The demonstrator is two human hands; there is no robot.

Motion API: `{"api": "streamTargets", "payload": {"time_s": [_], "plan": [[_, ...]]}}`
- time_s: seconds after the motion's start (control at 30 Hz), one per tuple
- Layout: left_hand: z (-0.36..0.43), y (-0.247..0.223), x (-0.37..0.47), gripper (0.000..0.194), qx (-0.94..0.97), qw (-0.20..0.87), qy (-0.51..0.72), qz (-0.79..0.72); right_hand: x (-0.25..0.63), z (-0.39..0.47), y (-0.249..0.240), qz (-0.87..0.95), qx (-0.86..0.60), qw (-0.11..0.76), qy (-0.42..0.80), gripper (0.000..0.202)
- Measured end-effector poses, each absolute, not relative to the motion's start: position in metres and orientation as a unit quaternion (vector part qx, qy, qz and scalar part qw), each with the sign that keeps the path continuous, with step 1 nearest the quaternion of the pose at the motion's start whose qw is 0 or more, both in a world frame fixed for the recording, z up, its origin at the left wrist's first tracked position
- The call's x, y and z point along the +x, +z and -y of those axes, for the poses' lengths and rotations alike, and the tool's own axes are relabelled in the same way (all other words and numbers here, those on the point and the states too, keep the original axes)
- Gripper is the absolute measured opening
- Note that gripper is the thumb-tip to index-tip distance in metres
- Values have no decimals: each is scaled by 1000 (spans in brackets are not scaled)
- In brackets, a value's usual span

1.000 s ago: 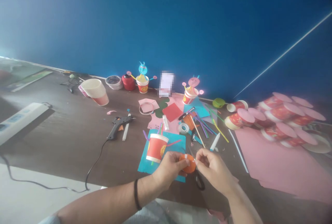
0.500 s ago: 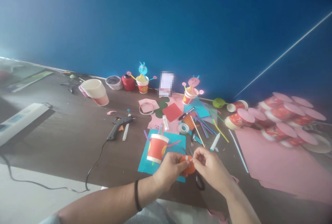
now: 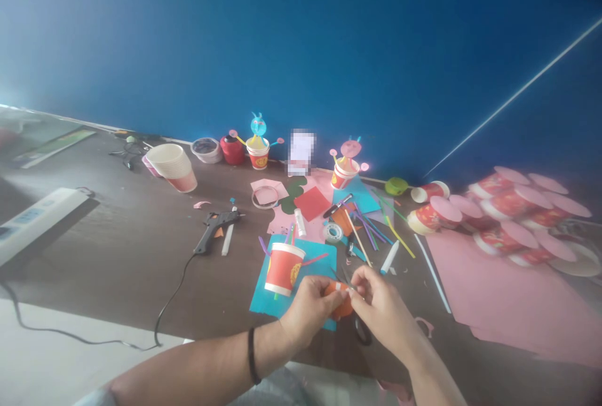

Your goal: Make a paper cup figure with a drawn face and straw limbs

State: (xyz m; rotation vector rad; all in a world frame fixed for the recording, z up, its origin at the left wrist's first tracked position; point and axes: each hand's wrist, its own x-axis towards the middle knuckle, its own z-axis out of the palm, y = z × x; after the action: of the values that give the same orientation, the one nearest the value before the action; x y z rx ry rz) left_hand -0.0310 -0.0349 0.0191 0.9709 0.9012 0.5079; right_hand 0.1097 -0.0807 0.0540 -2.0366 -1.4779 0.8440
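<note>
My left hand (image 3: 308, 305) is closed on an orange paper disc (image 3: 342, 307) with small white bits on its upper part. At the disc's right edge, my right hand (image 3: 382, 298) has its fingertips pinched together; what they grip is too small to make out. A red paper cup (image 3: 283, 269) with colored pipe cleaners stands on a blue sheet (image 3: 263, 296), just left of my hands. Under and beside my right hand lie scissors (image 3: 361, 329), partly covered.
A glue gun (image 3: 211, 230) with its cord lies to the left, near stacked cups (image 3: 173, 167) and a power strip (image 3: 40, 221). Two decorated cups (image 3: 258, 154) (image 3: 345, 174) stand by the wall. Several disc-topped cups (image 3: 515, 205) and pink paper (image 3: 498, 293) are at right.
My right hand has shifted slightly, with its fingertips closer over the disc's edge. My left hand still holds the disc, and the cup appears slightly farther left.
</note>
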Motion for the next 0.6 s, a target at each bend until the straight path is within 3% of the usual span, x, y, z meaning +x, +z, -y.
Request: {"api": "streamTargets", "payload": {"time_s": [0.1,0.17,0.33,0.47,0.6], "plan": [[35,17,-31,36,456,756,234,-407,111,82,55,517,-720,278,370,14],[35,17,-31,35,455,759,235,-402,111,82,57,518,-702,284,397,10],[38,19,-35,33,470,763,242,-372,114,81,52,471,-703,346,406,18],[47,15,-43,55,598,649,273,-382,118,86,33,365,-711,420,430,27],[50,12,-46,52,726,518,290,-346,112,96,17,296,-678,484,467,30]]}}
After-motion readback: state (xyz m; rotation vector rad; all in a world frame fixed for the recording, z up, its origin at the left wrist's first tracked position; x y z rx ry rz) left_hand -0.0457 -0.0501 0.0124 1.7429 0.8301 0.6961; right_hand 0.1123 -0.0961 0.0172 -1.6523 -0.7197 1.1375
